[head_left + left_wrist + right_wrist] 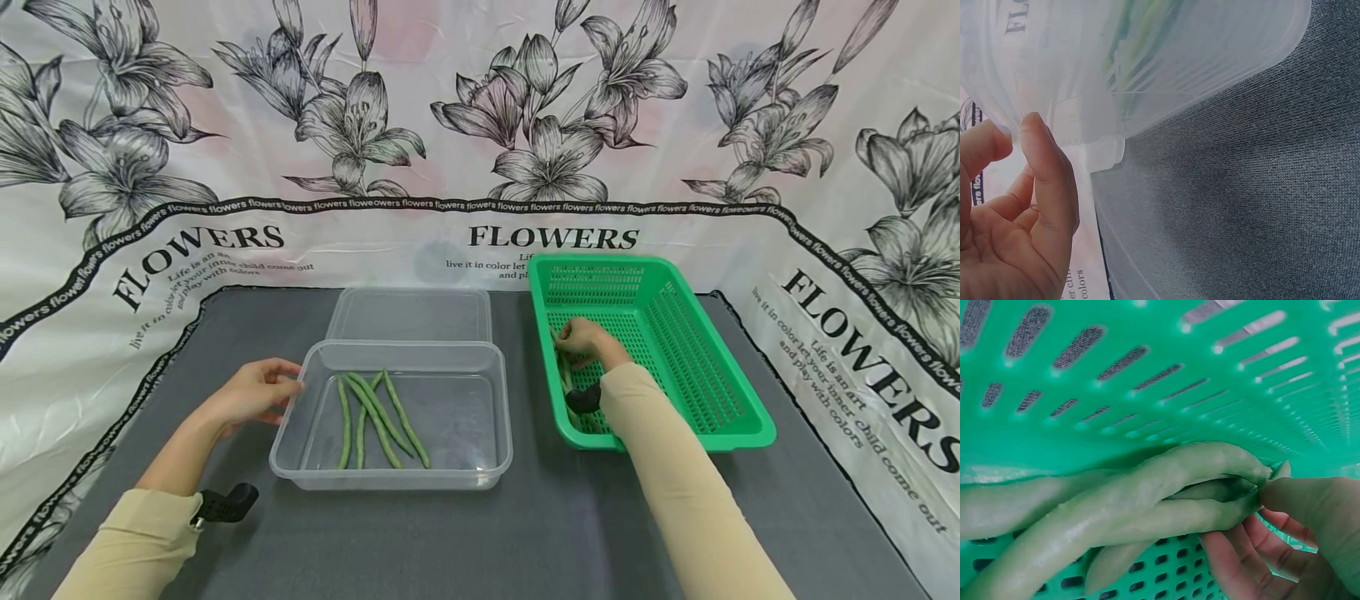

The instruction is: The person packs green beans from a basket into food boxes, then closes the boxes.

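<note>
Several green beans [384,417] lie in a clear plastic container [390,479]. My left hand [255,392] is at its left side, thumb and forefinger at the rim; in the left wrist view the container's edge [1085,119] sits between the tips of that hand [1029,206]. Inside a green plastic basket [675,358], my right hand [592,340] reaches down along the left wall. Up close in the right wrist view, the right hand [1297,544] pinches the ends of green beans [1116,519] between thumb and fingers. How many it holds is hidden.
A clear plastic lid [411,315] lies flat behind the container on the grey cloth [450,542]. A flower-printed sheet [375,242] rises behind and on both sides. Black wrist straps [227,503] show below both hands.
</note>
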The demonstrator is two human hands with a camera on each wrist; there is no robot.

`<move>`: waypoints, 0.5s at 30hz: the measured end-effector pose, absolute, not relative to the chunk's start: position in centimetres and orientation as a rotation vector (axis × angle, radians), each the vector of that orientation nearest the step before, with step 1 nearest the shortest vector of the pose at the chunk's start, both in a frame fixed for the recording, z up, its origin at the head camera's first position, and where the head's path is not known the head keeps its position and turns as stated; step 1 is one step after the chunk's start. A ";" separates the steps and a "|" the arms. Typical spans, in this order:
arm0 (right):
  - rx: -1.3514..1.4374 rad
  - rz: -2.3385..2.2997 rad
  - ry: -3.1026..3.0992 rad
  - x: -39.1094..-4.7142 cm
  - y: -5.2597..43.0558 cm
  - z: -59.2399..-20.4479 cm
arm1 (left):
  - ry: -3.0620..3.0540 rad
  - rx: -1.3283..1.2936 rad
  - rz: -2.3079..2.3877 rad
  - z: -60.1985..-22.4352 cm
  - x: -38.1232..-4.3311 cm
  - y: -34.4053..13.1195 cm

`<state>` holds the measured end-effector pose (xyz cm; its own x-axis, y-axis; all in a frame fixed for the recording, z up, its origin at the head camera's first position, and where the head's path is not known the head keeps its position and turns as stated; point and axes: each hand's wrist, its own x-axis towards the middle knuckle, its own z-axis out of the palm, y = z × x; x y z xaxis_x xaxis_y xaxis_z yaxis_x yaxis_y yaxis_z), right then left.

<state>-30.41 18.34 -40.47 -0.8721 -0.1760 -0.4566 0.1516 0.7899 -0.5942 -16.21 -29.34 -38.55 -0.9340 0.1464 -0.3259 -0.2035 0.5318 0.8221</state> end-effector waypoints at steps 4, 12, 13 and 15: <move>-0.028 -0.888 2.478 -30.3 18.4 -40.5 | 2.418 -0.047 1.364 -38.6 -16.3 -29.3; -0.071 -0.893 2.503 -30.4 18.9 -39.7 | 2.419 -0.049 1.364 -38.7 -16.4 -29.4; -0.071 -0.893 2.510 -30.4 18.9 -39.6 | 2.418 -0.048 1.364 -38.7 -16.4 -29.4; -0.090 -0.875 2.538 -30.5 19.0 -39.4 | 2.416 -0.049 1.364 -38.6 -16.4 -29.4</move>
<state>-30.54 18.98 -39.43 -0.8961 -0.2030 -0.3947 0.0833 0.7966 -0.5988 -16.36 -29.40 -38.64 -0.9330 0.1467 -0.3286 -0.2057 0.5320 0.8214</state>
